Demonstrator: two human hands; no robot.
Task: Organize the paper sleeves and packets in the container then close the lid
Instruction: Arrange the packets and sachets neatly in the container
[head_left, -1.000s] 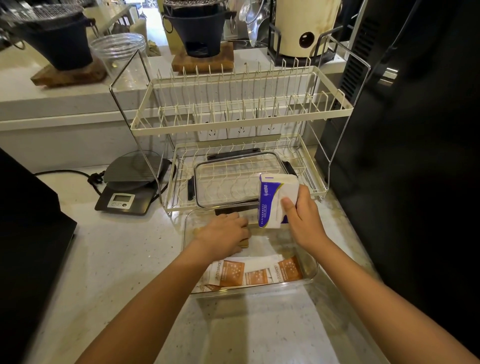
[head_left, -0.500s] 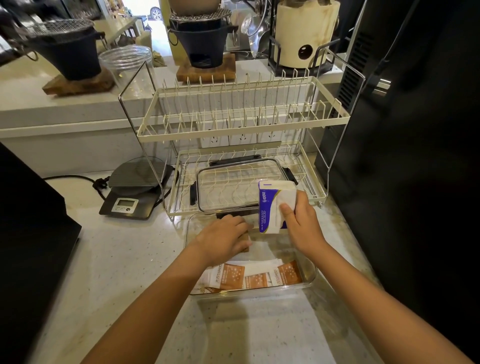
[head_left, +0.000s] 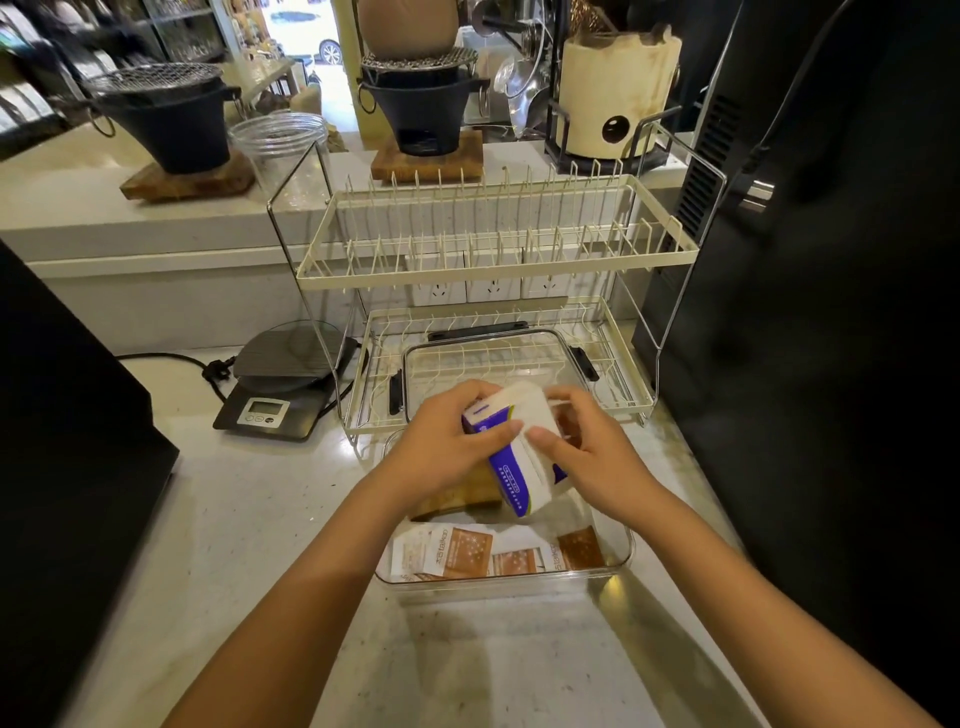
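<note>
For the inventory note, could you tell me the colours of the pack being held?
White with a blue panel, pack, head view.

Both hands cover much of the white and blue pack (head_left: 511, 457). Its print is too small to read. The container's (head_left: 621, 558) far half is hidden behind them.

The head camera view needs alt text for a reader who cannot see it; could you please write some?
Both hands, left hand and right hand, hold a white and blue packet above a clear container of orange sachets on a counter. Its lid lies behind in a dish rack, beside a scale.
</note>
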